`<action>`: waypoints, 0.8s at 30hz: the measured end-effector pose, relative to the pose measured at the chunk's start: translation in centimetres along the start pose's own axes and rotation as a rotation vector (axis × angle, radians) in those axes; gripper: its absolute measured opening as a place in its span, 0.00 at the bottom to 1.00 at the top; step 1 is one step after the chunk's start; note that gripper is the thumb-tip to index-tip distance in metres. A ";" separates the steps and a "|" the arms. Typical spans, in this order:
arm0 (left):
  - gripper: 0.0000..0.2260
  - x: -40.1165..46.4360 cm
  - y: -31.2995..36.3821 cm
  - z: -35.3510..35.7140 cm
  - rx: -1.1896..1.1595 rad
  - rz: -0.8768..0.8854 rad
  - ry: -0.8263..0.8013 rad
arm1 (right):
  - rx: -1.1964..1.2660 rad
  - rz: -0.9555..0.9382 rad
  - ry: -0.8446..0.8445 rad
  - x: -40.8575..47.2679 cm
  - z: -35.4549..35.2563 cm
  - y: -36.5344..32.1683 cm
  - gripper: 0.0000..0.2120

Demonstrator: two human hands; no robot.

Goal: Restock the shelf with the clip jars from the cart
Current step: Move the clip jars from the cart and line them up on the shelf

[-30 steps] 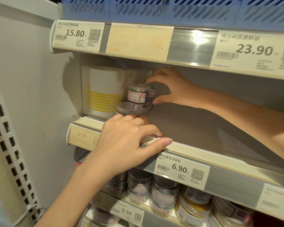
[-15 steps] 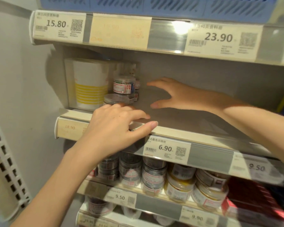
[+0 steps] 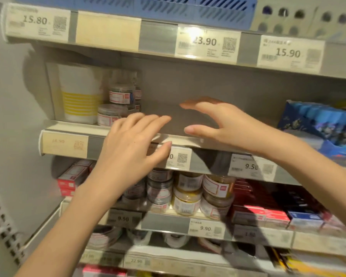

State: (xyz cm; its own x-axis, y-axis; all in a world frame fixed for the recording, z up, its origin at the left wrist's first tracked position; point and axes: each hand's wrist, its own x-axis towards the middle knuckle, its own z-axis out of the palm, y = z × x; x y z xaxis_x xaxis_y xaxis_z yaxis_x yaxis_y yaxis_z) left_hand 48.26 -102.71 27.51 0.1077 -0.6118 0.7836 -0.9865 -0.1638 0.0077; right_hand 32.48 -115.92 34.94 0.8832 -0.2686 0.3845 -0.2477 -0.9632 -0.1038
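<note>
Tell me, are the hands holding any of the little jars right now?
No. The left hand and the right hand are both open and hold nothing. The clip jars sit on the shelf.

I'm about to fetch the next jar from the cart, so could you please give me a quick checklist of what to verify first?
1. Left hand free: ok, fingers relaxed, holding nothing.
2. Right hand free: ok, open, no grip on anything.
3. Placed clip jars upright beside the yellow-striped box: ok, stacked at the shelf's left end.
4. Room on the middle shelf for more jars: ok, bare surface to the right of the stack.
5. Cart in reach: cannot tell, not in view.
6. Price tag matches jars: cannot tell, left hand covers it.
</note>
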 end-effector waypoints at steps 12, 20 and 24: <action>0.25 -4.3 10.0 0.7 -0.113 0.126 -0.096 | -0.163 0.106 0.107 -15.5 1.4 1.0 0.33; 0.25 -9.0 19.4 2.9 -0.297 0.267 -0.202 | -0.162 0.339 0.026 -28.4 2.9 0.7 0.36; 0.24 -11.2 23.4 4.4 -0.356 0.320 -0.281 | -0.104 0.480 -0.017 -34.3 3.7 0.1 0.35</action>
State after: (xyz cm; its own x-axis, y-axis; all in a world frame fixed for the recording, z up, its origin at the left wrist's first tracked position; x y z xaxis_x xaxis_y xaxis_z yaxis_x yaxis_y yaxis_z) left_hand 24.50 -103.10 16.22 -0.2236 -0.7789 0.5860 -0.9509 0.3063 0.0443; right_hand 3.70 -106.81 18.34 0.6659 -0.6827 0.3009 -0.6659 -0.7257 -0.1727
